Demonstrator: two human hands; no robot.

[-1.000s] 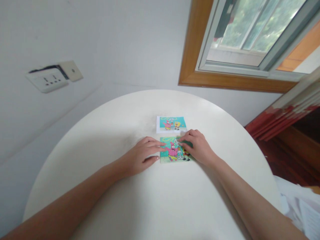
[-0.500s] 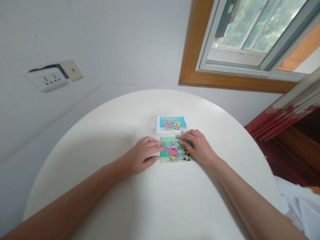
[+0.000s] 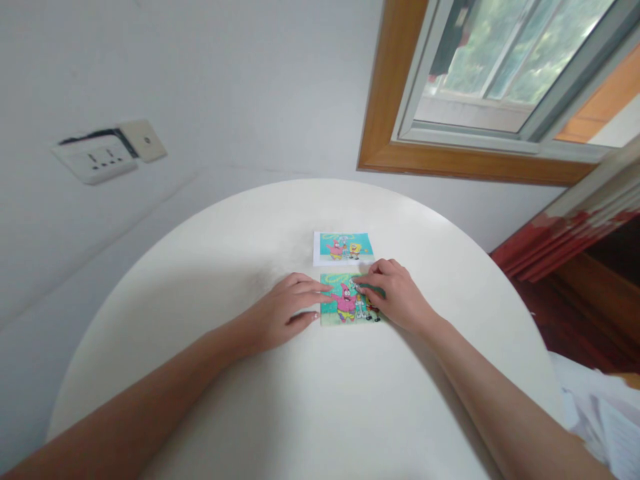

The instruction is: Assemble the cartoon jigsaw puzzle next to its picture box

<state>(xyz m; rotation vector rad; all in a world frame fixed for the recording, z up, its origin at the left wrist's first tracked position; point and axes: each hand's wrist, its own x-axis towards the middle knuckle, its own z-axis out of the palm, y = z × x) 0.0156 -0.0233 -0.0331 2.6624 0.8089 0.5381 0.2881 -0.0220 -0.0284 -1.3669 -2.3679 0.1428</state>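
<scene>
On the table (image 3: 325, 407), your left hand (image 3: 286, 312), fingers extended, touches the left edge of the near cartoon picture (image 3: 346, 308); your right hand (image 3: 397, 293), clear of the left, curls over its right part, grip indeterminable. Beyond lies a white-edged card (image 3: 343, 249); farther, a wood-framed window (image 3: 500, 67).

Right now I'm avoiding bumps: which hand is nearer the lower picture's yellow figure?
Right hand: it partly covers the yellow figure; the left hand is at the lower picture's left edge.
</scene>
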